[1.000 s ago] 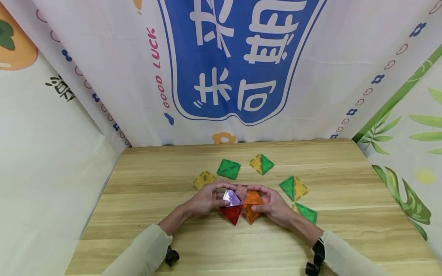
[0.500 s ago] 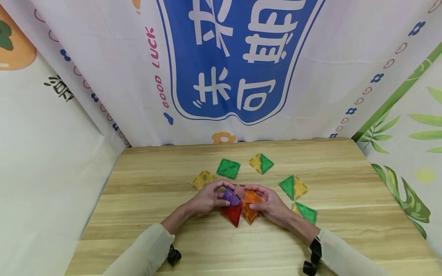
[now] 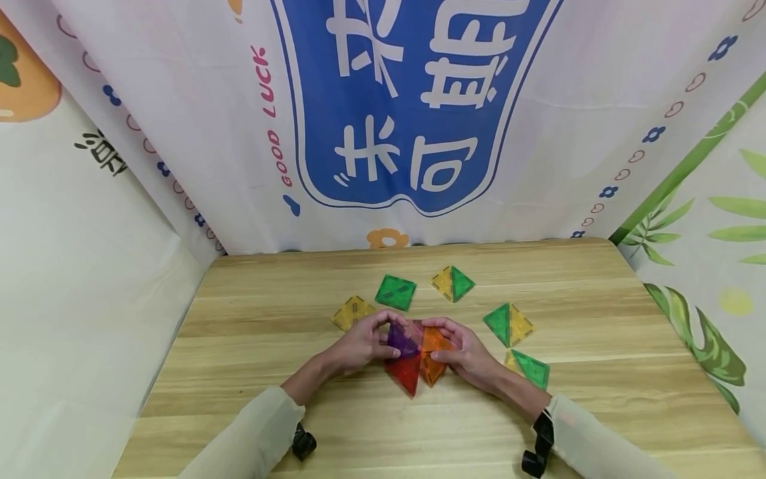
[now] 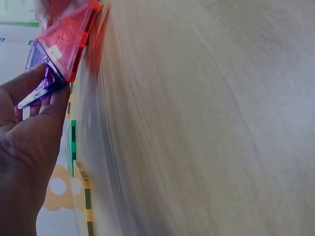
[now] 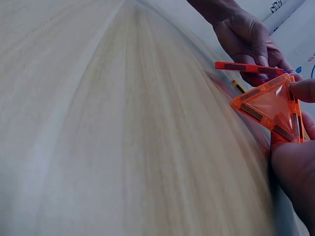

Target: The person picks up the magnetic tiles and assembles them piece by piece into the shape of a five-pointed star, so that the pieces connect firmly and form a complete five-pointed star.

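Between the two hands is a cluster of translucent triangular magnetic tiles. My left hand [image 3: 357, 344] pinches the purple tile [image 3: 402, 340], thumb on its near face and fingers behind. Joined below the purple one, a red tile [image 3: 406, 374] points toward the person. My right hand [image 3: 471, 354] grips the orange tiles [image 3: 433, 367] at their right side, its thumb across them. A pinkish tile [image 3: 414, 330] shows between the two sides at the back. In the right wrist view the orange triangle [image 5: 270, 105] tilts up off the table, close to the red tile's edge [image 5: 246, 68].
Pairs of green and yellow tiles lie flat in an arc beyond the hands: yellow [image 3: 352, 313], green [image 3: 396, 293], and mixed pairs [image 3: 453, 285] farther right [image 3: 509, 325]. Another green tile [image 3: 531, 370] lies near the right forearm. A printed cloth [image 3: 239, 166] hangs behind the wooden table [image 3: 251, 319].
The purple and red tiles have tilted and shifted slightly right, while the orange ones have moved a little left. The gap between them has narrowed. Both hands keep their hold.
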